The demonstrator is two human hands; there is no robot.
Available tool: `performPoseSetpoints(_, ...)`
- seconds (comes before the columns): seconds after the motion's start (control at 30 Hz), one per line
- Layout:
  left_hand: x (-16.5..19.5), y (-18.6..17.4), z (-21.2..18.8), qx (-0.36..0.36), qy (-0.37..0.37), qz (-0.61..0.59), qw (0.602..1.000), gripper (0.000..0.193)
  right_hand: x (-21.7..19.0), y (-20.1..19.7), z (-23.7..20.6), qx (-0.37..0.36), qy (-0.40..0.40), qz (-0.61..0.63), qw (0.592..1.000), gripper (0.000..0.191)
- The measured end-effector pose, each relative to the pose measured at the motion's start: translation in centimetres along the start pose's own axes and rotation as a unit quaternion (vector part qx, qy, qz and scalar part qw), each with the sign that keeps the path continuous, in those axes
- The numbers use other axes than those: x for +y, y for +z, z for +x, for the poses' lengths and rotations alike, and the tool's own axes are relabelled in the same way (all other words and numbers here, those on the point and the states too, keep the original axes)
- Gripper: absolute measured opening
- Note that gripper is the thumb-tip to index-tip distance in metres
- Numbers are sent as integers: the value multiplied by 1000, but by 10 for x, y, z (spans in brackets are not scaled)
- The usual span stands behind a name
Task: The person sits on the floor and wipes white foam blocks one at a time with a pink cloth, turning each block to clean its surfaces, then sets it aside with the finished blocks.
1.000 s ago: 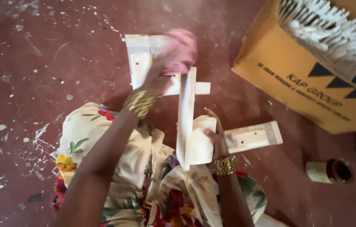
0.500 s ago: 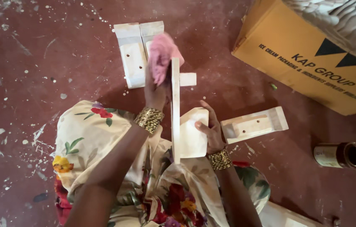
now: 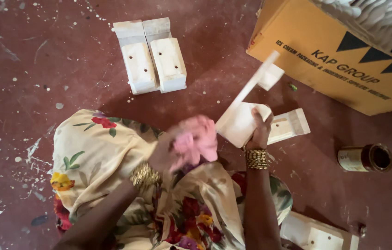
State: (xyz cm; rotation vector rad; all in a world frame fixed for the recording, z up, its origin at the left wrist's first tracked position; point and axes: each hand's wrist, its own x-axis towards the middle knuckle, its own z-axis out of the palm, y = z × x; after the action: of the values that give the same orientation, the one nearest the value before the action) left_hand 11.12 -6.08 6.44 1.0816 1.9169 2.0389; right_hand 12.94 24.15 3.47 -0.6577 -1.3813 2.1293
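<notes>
Floor: we see dark red ground (image 3: 29,92) flecked with white paint; it lies under everything here.
Block pair: two white wooden blocks (image 3: 152,55) lie side by side and touching, upper left, well apart from the hands.
Left hand: our left hand (image 3: 170,153) is closed around a pink cloth (image 3: 196,139); the whole of it is motion-blurred over the flowered lap (image 3: 99,153); how tightly the fingers close we cannot tell.
Right hand: our right hand (image 3: 260,132) grips the white wooden piece (image 3: 247,111) at its broad lower end, fingers wrapped over the edge; the piece tilts up and to the right, its thin end near the yellow carton (image 3: 325,60).
Behind the hand: another white block (image 3: 288,125) lies on the ground just past the right hand.
Far right: an open tin (image 3: 365,158) lies on its side.
Risk: we judge that the raised end could knock the carton; a one-handed hold may slip if the paint is wet; a loose cloth could smear the lap.
Change: half a second ago the piece stood upright with the cloth on its top; now it leans right and the cloth is down at the lap.
</notes>
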Motion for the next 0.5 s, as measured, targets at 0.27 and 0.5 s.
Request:
performPoseSetpoints(0.27,23,7,77,112,50,266,956,47,-13,46,-45,-190,1,-104,976,69)
performPoseSetpoints(0.5,-20,-81,158,380,-17,86,921,44,-33,60,-71,-299,-22,-200,933,76)
